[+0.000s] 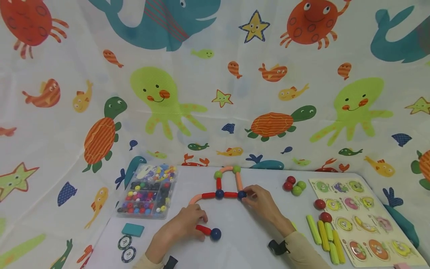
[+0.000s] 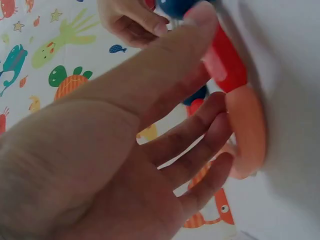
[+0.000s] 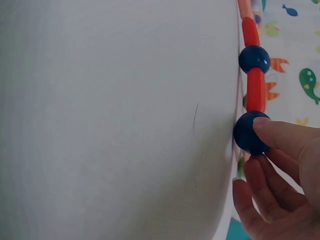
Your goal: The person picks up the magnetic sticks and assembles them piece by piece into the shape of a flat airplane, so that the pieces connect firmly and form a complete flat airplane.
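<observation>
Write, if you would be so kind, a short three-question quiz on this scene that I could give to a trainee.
1. Open question: What is the right hand pinching?
2. True or false: The teal block lies outside the compartmented plastic box.
3. Counting: In the head view, how many green balls are part of the stick-and-ball figure?

Key:
1. A dark blue ball at a corner of the figure.
2. True.
3. Two.
</observation>
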`<state>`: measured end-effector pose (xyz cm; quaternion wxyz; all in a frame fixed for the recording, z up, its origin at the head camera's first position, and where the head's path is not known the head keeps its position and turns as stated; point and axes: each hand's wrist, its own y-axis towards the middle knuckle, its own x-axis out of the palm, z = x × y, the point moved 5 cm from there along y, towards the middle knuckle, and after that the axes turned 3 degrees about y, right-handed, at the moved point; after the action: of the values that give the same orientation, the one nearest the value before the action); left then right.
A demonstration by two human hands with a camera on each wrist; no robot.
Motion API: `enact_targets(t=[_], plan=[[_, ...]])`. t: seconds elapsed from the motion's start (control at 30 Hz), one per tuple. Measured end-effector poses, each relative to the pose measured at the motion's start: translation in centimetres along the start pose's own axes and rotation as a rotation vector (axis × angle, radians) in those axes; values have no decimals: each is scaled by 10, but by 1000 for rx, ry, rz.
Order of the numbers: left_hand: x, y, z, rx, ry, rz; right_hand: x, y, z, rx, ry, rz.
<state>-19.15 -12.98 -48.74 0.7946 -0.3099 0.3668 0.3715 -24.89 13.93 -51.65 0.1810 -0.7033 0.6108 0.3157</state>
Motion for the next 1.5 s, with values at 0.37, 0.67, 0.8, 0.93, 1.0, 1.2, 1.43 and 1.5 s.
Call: enact_targets(t=[0.37, 0.67, 0.8, 0.93, 1.0, 1.2, 1.43, 1.5], plan=[[6, 7, -4, -26, 53, 74, 4, 2, -2, 15, 7, 6], [2, 8, -4, -19, 81, 133, 5, 4, -3, 5, -1, 11], [4, 8, -2, 2, 94, 146, -3, 0, -3, 3, 1, 17], [6, 10, 0, 26, 102, 147, -20, -8, 3, 9, -11, 35], [8, 11, -1, 35, 97, 141, -30, -14, 9, 12, -23, 46], [12, 11, -1, 50, 71, 131, -65, -34, 28, 12, -50, 105], [15, 12, -1, 39, 30, 118, -95, -59, 43, 56, -108, 158], [15, 13, -1, 40, 28, 116, -101, -66, 45, 63, -131, 174]])
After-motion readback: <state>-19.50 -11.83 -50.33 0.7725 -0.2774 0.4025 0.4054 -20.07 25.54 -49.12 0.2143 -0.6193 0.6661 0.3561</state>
